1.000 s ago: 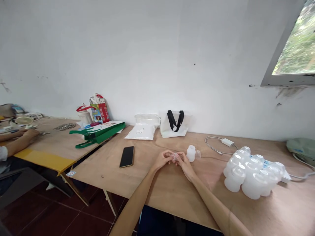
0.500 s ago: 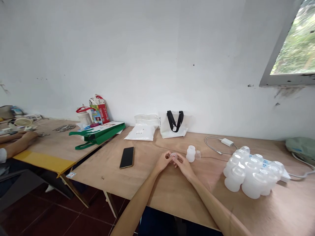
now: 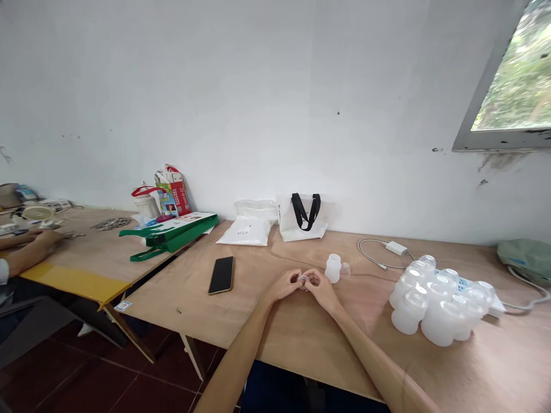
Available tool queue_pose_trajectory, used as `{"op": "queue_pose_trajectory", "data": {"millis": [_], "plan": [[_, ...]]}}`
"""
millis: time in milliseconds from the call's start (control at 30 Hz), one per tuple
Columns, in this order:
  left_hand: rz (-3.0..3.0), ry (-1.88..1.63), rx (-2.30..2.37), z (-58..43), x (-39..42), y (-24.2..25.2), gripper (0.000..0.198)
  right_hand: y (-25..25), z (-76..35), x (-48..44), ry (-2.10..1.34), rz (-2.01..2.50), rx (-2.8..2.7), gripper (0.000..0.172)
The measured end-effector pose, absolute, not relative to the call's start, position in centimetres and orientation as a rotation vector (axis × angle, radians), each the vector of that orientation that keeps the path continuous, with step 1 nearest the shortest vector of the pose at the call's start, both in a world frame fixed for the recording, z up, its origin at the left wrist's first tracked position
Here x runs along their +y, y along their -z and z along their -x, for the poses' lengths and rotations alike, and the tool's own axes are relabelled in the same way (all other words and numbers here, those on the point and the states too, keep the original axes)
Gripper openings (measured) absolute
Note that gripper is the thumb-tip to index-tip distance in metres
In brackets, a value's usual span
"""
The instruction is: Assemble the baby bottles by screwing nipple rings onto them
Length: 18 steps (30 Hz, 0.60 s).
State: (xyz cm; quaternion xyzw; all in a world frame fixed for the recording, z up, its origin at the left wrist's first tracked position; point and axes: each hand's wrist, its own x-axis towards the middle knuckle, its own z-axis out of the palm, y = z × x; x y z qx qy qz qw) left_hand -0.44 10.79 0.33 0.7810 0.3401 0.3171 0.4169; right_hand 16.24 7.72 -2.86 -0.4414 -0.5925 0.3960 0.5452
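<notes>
Over the wooden table point(image 3: 241, 310), my left hand point(image 3: 285, 285) and my right hand point(image 3: 321, 288) meet with fingertips pinched on a small round clear plastic piece point(image 3: 303, 279). The fingers cover most of it, so its exact kind cannot be made out. Just right of my right hand stands a small frosted white plastic bottle point(image 3: 333, 268), upright. Touching or very close to its right side is a clear cup-like cap point(image 3: 345, 271). A tight group of several similar frosted bottles point(image 3: 443, 307) with clear domed tops stands farther right.
A black phone point(image 3: 221, 275) lies left of my hands. Toward the wall are a white plastic packet point(image 3: 245, 231) and a white bag with black handles point(image 3: 303, 221). A white cable with adapter point(image 3: 396, 248) lies behind the bottles. At the left table, a person's hand point(image 3: 47, 238) shows.
The clear piece has tilted between my fingers, from its round face showing to a more edge-on view. My left hand has turned slightly; the bottles have stayed put.
</notes>
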Motion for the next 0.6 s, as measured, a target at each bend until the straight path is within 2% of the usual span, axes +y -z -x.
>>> {"op": "queue_pose_trajectory", "data": {"millis": [167, 400, 600], "plan": [[-1.949, -0.769, 0.830, 0.6, 10.7, -0.4, 0.025, 3.1, -16.4, 7.9, -0.902, 1.063, -1.412, 0.023], [-1.973, -0.808, 0.864, 0.1, 10.8, 0.5, 0.029, 3.6, -16.9, 8.5, -0.835, 1.117, -1.405, 0.031], [-2.068, -0.851, 0.971, 0.1, 10.5, 0.4, 0.023, 3.7, -16.9, 8.5, -0.730, 1.183, -1.476, 0.020]]}}
